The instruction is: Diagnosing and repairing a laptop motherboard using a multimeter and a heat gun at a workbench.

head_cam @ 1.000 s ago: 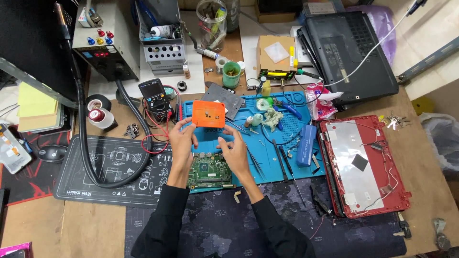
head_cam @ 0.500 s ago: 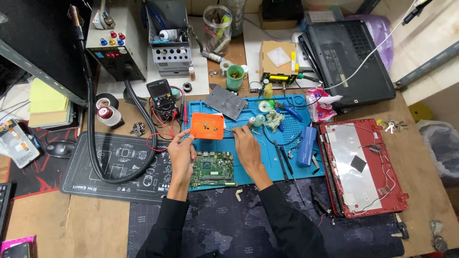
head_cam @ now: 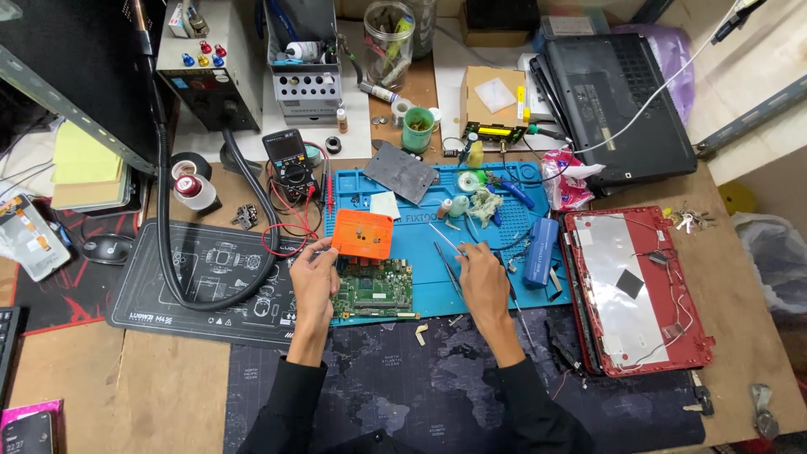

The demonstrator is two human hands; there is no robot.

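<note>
Resting at the centre of the frame, the left hand (head_cam: 313, 282) lies beside the green board (head_cam: 372, 292), its fingers (head_cam: 319, 250) curled up to the edge of the orange box (head_cam: 362, 234); whether they grip the box or only touch it cannot be told. The box hides the board's upper edge. The right hand (head_cam: 485, 277) sits right of the board on the blue mat (head_cam: 437, 290), fingers loosely closed around thin tweezers (head_cam: 446, 259), whose tips are too fine to make out. Both sleeves run off the bottom edge. At the right, a red laptop shell (head_cam: 635, 290) lies on the counter (head_cam: 67, 378), its wires too thin to follow.

Half a second ago both hands lay higher on the mat, the right near the box; now it has dropped lower and further right of the board.
</note>
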